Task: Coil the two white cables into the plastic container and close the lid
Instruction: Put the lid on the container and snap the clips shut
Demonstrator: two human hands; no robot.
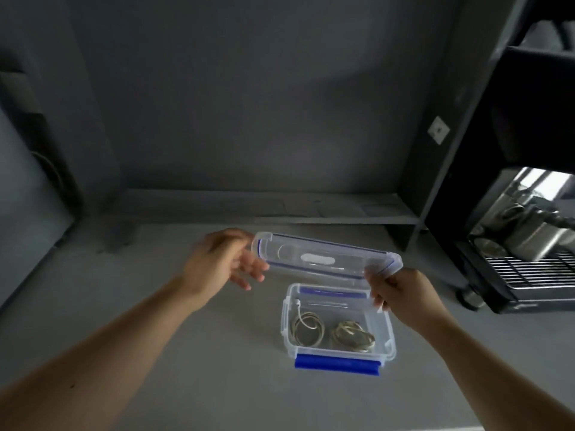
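On the desk [155, 306] my open container [337, 346] holds both coiled cables [308, 329]. The lid [323, 258] looks light, stiff and slick, so I hold its ends: right hand [401, 297] pinches one corner, left hand [224, 259] hangs open beside the other.

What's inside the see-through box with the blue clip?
Two coiled white cables, one on the left and one on the right, lie in the clear plastic container. Nothing covers them; the transparent lid is held above.
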